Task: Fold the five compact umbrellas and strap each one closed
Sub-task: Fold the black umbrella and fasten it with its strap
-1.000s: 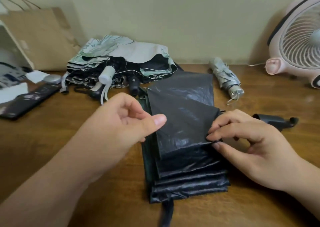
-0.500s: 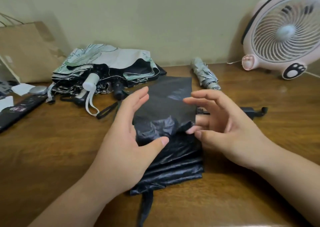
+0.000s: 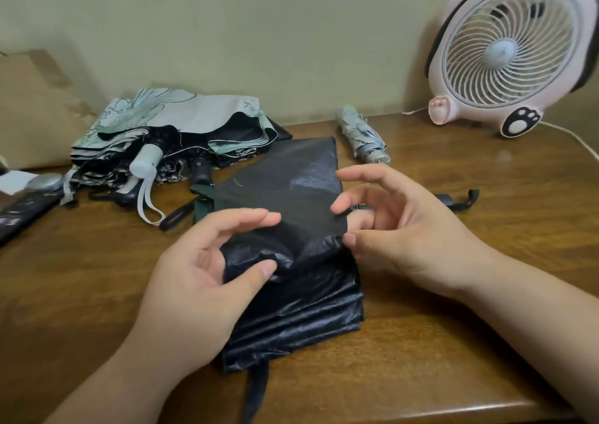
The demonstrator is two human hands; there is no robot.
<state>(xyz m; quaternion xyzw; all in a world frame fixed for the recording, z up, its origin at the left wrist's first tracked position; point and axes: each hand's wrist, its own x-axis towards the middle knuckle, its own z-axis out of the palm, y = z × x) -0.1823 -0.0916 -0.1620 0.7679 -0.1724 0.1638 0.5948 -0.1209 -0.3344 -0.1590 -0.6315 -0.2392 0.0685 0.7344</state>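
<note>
A black compact umbrella (image 3: 301,297) lies in the middle of the wooden table (image 3: 97,278), its canopy stacked in flat pleats with one flap raised. My left hand (image 3: 197,281) holds a bunch of the black fabric between thumb and fingers. My right hand (image 3: 402,229) pinches the raised flap's right edge with the thumb in front and a finger behind. The umbrella's strap (image 3: 256,391) hangs toward the near edge, and its handle (image 3: 460,200) pokes out behind my right hand. A rolled silver umbrella (image 3: 363,135) lies at the back.
A heap of unfolded umbrellas (image 3: 181,125), floral white-green and black, sits at the back left with a white handle (image 3: 146,161) sticking out. A pink fan (image 3: 509,51) stands back right. A paper bag (image 3: 32,109) and a dark flat object (image 3: 22,209) are at the left.
My left hand moved in from the left onto the canopy and took hold of bunched fabric. My right hand shifted its hold on the flap's edge and spread its fingers.
</note>
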